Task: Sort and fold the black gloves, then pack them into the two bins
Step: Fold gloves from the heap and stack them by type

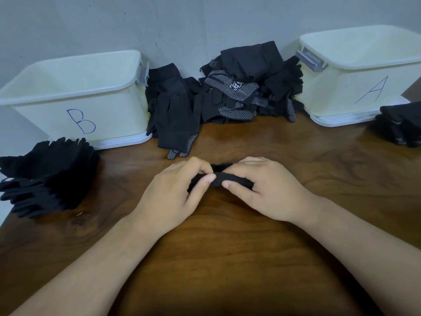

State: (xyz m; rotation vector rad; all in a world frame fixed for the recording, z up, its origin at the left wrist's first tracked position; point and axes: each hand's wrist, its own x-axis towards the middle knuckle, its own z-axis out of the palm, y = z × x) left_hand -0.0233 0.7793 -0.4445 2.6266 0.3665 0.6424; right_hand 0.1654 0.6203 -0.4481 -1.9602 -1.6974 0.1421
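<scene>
A folded black glove (222, 179) lies between my hands at the middle of the wooden table. My left hand (180, 192) pinches its left end with thumb and fingers. My right hand (262, 188) grips its right end, fingers curled over it. A loose heap of black gloves (218, 96), some with white dots, lies against the wall between the two bins. The cream bin marked B (75, 101) stands at the back left, the cream bin marked A (355, 80) at the back right. The inside of both bins is hidden.
A stack of plain black gloves (47, 176) sits at the left table edge in front of bin B. Another dark stack of gloves (401, 124) lies at the right edge beside bin A. The wooden table (227, 247) runs to a grey wall behind.
</scene>
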